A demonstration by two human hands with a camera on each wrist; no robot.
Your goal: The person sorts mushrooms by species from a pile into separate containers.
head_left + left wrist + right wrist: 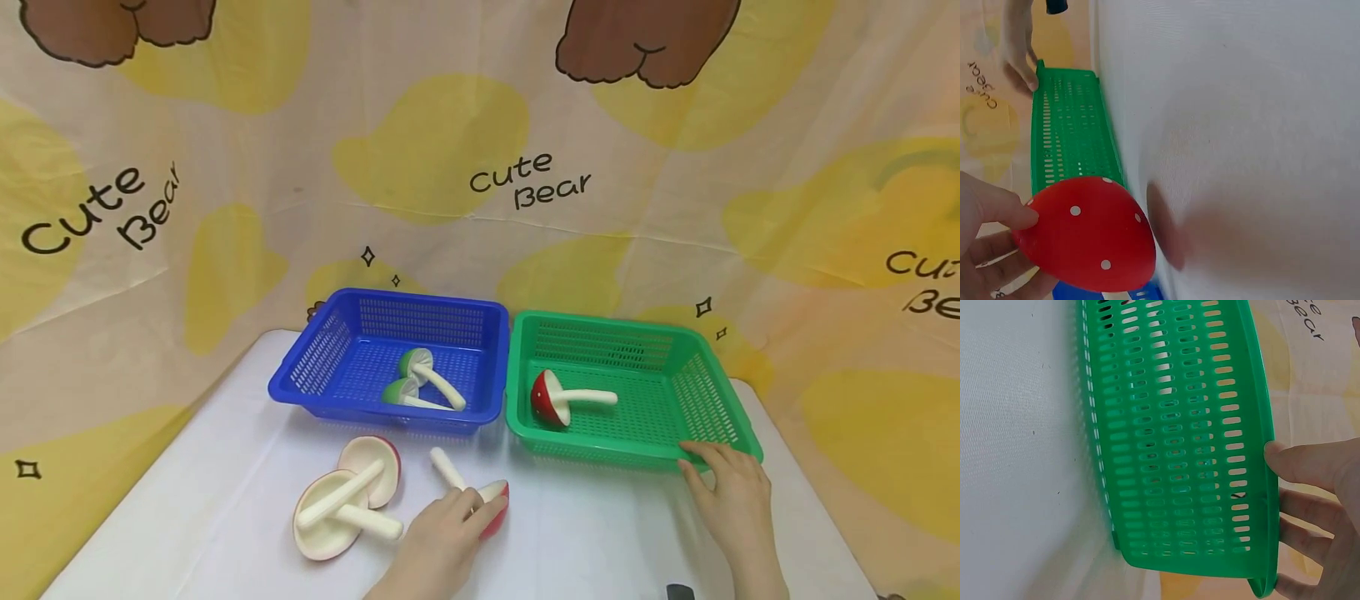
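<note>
My left hand [442,537] holds a red-capped toy mushroom [493,508] by its cap, the pale stem pointing up and left. In the left wrist view, thumb and fingers pinch the white-dotted red cap [1094,234], just above the white surface. At the green basket [600,454], my right hand [731,496] grips the front right rim, thumb outside and fingers over the edge. Inside that basket lies another red mushroom [551,398] on its side. Two red-rimmed mushrooms, one upper [382,475] and one lower [322,533], lie with crossed stems left of my left hand.
A blue basket [390,417] stands left of the green one, nearly touching it, with two green-capped mushrooms [412,363] inside. Behind both hangs a patterned cloth [420,250]. A small dark object [680,592] shows at the white table's [225,500] front edge.
</note>
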